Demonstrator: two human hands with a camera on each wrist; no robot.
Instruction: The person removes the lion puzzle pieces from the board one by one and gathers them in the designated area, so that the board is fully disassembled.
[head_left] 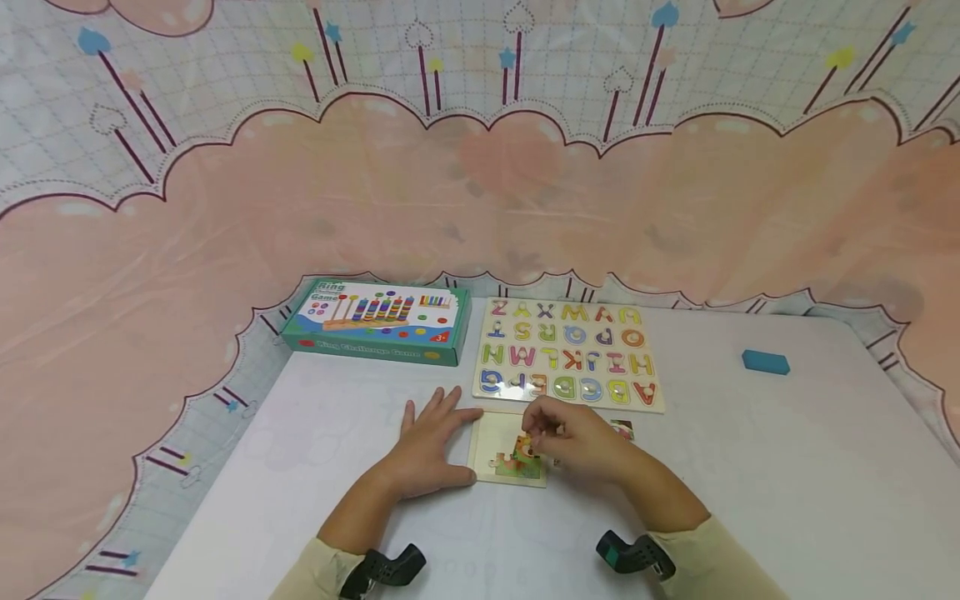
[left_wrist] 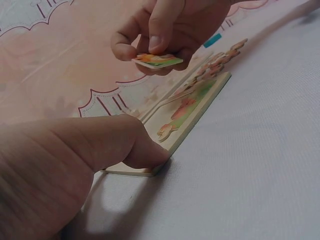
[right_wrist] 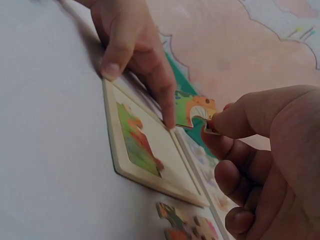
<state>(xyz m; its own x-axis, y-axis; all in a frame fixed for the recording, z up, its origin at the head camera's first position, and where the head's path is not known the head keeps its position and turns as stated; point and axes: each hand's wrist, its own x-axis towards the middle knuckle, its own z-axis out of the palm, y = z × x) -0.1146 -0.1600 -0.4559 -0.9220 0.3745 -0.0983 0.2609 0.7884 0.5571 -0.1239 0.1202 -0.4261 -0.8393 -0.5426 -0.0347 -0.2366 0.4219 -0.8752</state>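
Note:
My left hand (head_left: 431, 450) lies spread at the left side of a small wooden puzzle tray (head_left: 491, 429), its thumb and index fingertip touching the corners there. Joined puzzle pieces with green and reddish printing (right_wrist: 137, 145) fill part of the tray along its near side. Above the tray, my right hand (head_left: 581, 433) pinches a puzzle piece (right_wrist: 192, 107) between thumb and fingers. That piece shows an orange animal face with whiskers on green, and in the left wrist view it hangs clear of the tray, tilted nearly flat. Loose puzzle pieces (right_wrist: 175, 220) lie beside the tray, partly hidden by my right hand.
Just behind the tray lies an alphabet board (head_left: 555, 400) with colourful letters. A green ring game box (head_left: 375, 325) stands at the back left. Far to the right sits a blue block (head_left: 765, 362). A patterned cloth (head_left: 480, 200) hangs behind the white table.

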